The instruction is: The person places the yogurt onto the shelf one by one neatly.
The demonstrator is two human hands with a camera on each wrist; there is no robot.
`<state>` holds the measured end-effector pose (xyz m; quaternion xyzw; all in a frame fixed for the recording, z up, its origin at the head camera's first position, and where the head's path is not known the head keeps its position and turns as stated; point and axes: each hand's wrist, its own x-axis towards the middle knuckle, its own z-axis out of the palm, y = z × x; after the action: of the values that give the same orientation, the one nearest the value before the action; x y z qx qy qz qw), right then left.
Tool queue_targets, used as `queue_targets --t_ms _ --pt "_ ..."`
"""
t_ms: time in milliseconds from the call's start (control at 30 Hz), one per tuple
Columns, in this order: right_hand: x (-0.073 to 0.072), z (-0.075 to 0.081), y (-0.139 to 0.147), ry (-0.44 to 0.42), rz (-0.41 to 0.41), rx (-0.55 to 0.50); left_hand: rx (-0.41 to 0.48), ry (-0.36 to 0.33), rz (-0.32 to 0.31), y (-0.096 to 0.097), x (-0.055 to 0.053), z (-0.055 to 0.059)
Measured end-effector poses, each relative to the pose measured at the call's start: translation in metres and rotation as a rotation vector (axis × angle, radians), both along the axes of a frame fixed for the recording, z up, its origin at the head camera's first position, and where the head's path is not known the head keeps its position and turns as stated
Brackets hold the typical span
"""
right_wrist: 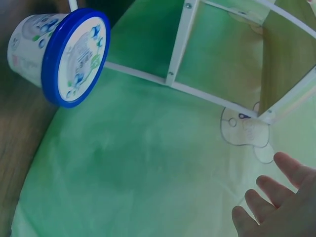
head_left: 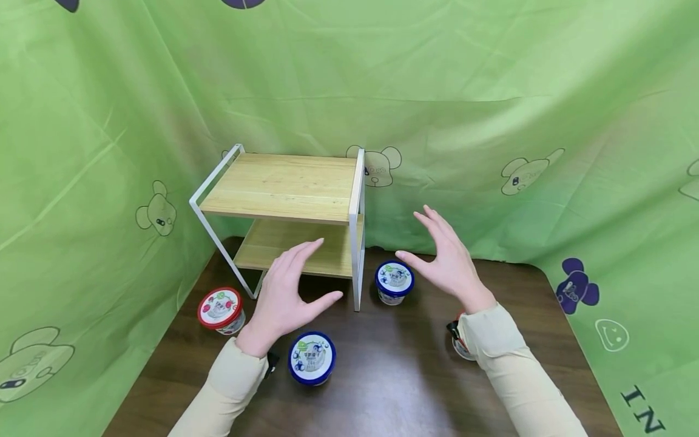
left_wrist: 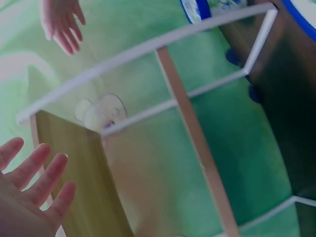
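Observation:
My left hand [head_left: 286, 294] is held in the air in front of the two-tier shelf [head_left: 284, 185], thumb spread from the fingers and nothing in it. To the shelf's right, my right hand [head_left: 445, 261] is likewise raised with spread fingers, holding nothing. A blue-lidded tub [head_left: 394, 280] stands just left of that hand, beside the shelf's leg. Another blue-lidded tub [head_left: 312, 358] sits nearer the front, close to my left wrist. At the left is a red-lidded tub [head_left: 220, 308]. A further tub [head_left: 464, 349] is mostly hidden by my right sleeve.
White metal sides [left_wrist: 143, 49] hold the shelf's wooden boards, and no items show on them. The dark brown table [head_left: 382, 388] carries everything. Green printed cloth [head_left: 464, 121] hangs behind and along both sides.

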<state>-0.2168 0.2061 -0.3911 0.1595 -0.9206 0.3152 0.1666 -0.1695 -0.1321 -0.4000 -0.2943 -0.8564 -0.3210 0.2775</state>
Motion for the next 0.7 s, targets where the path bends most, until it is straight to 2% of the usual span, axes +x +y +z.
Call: queue_targets --t_ms 400,700 --pt "0.002 0.008 -0.023 0.045 0.089 -0.056 -0.013 -0.053 0.165 -0.037 -0.002 -0.026" --pt "0.001 0.021 -0.041 0.094 0.148 -0.073 0.007 -0.087 0.269 -0.060 -0.004 -0.042"
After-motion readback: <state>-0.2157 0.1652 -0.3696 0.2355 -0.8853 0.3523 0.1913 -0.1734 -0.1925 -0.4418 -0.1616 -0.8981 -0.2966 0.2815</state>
